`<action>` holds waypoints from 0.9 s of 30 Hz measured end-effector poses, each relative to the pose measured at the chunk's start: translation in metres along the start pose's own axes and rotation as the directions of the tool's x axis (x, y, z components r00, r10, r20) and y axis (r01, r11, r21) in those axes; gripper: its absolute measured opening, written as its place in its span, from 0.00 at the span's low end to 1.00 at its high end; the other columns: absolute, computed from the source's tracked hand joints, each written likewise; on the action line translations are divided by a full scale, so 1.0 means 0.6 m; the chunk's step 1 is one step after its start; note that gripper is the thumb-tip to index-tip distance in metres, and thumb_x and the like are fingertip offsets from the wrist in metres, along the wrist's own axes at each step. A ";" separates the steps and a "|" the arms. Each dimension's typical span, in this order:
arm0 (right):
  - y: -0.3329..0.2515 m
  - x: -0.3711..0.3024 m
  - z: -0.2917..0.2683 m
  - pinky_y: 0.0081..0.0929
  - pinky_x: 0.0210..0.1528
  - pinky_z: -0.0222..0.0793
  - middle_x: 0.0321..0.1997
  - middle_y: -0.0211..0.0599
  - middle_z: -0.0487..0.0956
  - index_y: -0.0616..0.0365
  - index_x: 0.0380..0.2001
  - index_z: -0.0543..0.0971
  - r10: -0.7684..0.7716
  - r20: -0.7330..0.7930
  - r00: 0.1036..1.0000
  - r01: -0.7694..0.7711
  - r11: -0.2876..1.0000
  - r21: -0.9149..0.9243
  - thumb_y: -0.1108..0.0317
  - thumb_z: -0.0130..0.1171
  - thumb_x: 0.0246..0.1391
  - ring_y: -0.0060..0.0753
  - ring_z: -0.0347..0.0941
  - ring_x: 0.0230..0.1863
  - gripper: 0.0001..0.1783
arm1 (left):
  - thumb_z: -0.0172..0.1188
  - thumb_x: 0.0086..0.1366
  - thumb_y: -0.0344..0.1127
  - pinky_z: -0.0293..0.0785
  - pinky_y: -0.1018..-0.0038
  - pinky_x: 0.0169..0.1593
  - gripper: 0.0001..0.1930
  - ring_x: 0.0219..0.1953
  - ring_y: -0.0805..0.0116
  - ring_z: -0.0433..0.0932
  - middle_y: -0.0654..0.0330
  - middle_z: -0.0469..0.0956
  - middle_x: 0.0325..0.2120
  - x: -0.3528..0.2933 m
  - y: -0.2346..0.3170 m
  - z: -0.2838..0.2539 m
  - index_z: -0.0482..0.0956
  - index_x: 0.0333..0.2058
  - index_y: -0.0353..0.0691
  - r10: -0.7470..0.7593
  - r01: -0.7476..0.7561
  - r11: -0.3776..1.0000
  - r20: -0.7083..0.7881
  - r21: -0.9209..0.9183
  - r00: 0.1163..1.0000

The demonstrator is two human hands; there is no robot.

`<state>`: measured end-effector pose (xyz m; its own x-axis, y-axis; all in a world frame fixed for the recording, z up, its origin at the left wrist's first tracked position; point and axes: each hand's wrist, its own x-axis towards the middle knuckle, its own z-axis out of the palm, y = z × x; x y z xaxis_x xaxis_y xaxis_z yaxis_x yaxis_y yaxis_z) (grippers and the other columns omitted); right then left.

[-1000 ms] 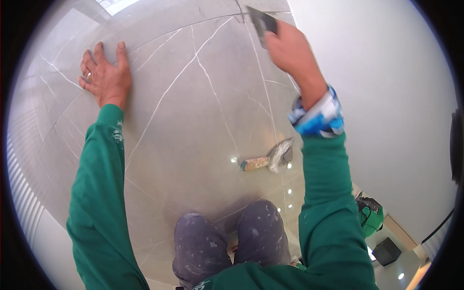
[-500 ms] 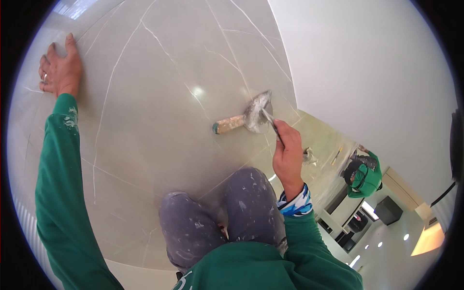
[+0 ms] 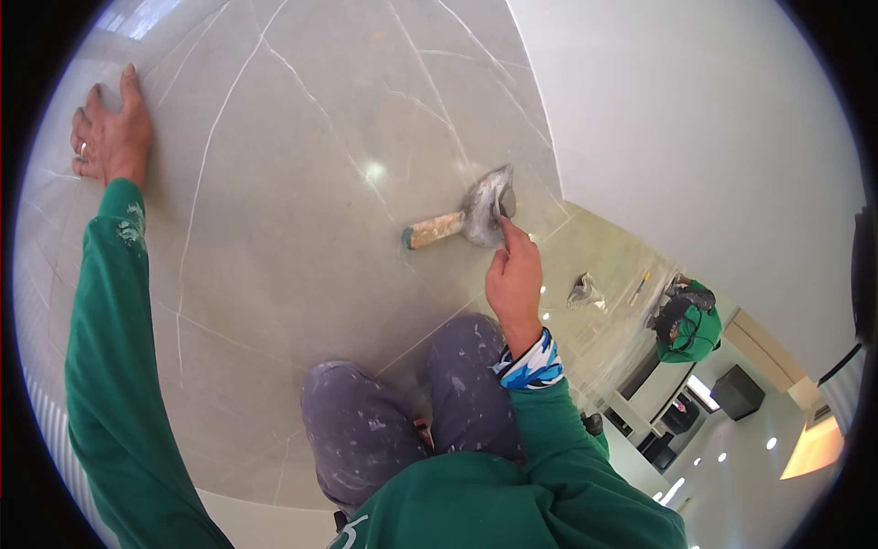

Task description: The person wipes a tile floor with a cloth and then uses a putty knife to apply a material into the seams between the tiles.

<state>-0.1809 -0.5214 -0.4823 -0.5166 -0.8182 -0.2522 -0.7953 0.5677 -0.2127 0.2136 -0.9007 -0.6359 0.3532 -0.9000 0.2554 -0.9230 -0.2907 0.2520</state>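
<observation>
1. Your right hand (image 3: 514,279) reached down to the trowel (image 3: 471,218) lying on the glossy floor tiles (image 3: 302,183). Its fingers were drawn together around a thin dark tool (image 3: 502,216) whose tip touched the trowel's blade; what kind of tool it was could not be told.
2. The trowel lay flat on the tile just ahead of your knees (image 3: 402,421), near the foot of the white wall (image 3: 695,137). Its blade was grey and crusted, its short handle pale wood with a green end.
3. Your left hand (image 3: 110,137) was spread open, palm down on the tile, well apart from the trowel, holding nothing. A ring showed on one finger.
4. Nothing stood between your right hand and the trowel.
5. The tiles were large, pale grey and polished, with thin white veins and bright light spots mirrored in them.
6. Farther along the wall lay a crumpled grey rag (image 3: 585,291), a thin yellow stick-like thing (image 3: 640,286), and a green and black bundle (image 3: 688,322).
7. Your green sleeves and grey trousers were flecked with white splashes; a blue patterned cuff (image 3: 530,361) sat at your right wrist.
</observation>
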 end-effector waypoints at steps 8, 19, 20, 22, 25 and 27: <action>0.002 -0.005 -0.012 0.42 0.62 0.69 0.60 0.47 0.77 0.57 0.60 0.76 -0.045 0.078 0.996 0.044 0.999 0.021 0.84 0.51 0.50 0.53 0.71 0.59 0.31 | 0.42 0.63 0.80 0.29 0.41 0.73 0.48 0.78 0.49 0.43 0.49 0.52 0.75 0.007 0.000 0.000 0.61 0.73 0.54 0.011 -0.011 1.000 -0.020 0.000 1.000; 0.018 -0.005 -0.026 0.40 0.60 0.72 0.56 0.45 0.81 0.56 0.56 0.80 -0.108 0.086 0.990 0.100 0.991 0.092 0.86 0.50 0.49 0.52 0.75 0.58 0.30 | 0.42 0.61 0.82 0.29 0.41 0.73 0.50 0.78 0.50 0.42 0.49 0.53 0.75 0.008 0.002 0.001 0.61 0.73 0.54 0.021 -0.021 1.000 -0.019 -0.007 1.000; 0.026 0.001 -0.037 0.40 0.60 0.72 0.54 0.47 0.82 0.57 0.55 0.81 -0.119 0.126 0.985 0.102 0.986 0.129 0.86 0.49 0.49 0.52 0.77 0.56 0.30 | 0.42 0.61 0.82 0.30 0.41 0.73 0.50 0.78 0.50 0.43 0.49 0.53 0.75 0.007 0.001 0.004 0.61 0.73 0.54 0.029 -0.029 1.000 -0.018 -0.009 0.999; 0.039 0.018 -0.055 0.39 0.58 0.73 0.52 0.48 0.83 0.58 0.54 0.82 -0.133 0.217 0.967 0.093 0.978 0.185 0.86 0.49 0.51 0.54 0.78 0.53 0.27 | 0.42 0.61 0.82 0.30 0.41 0.74 0.50 0.78 0.50 0.43 0.50 0.53 0.75 0.008 -0.001 0.006 0.61 0.73 0.54 0.024 -0.023 1.000 -0.024 0.018 0.999; 0.037 0.039 -0.091 0.36 0.54 0.75 0.47 0.49 0.84 0.59 0.52 0.82 -0.126 0.382 0.915 0.024 0.965 0.260 0.84 0.51 0.55 0.52 0.81 0.47 0.23 | 0.42 0.62 0.81 0.31 0.41 0.74 0.50 0.78 0.51 0.45 0.51 0.53 0.75 0.002 -0.005 0.006 0.61 0.73 0.54 0.014 -0.014 0.999 -0.005 0.045 1.000; 0.030 0.060 -0.114 0.34 0.51 0.75 0.44 0.48 0.85 0.59 0.52 0.82 -0.128 0.450 0.884 -0.006 0.958 0.285 0.82 0.52 0.58 0.49 0.82 0.44 0.21 | 0.42 0.62 0.81 0.32 0.42 0.74 0.49 0.78 0.52 0.45 0.51 0.54 0.75 -0.003 -0.008 0.000 0.61 0.72 0.54 -0.004 0.004 0.999 -0.002 0.050 1.000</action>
<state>-0.2356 -0.5468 -0.4305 -0.2116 -0.7550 -0.6207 -0.6685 0.5751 -0.4716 0.2176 -0.8976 -0.6373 0.3574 -0.8981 0.2563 -0.9279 -0.3105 0.2062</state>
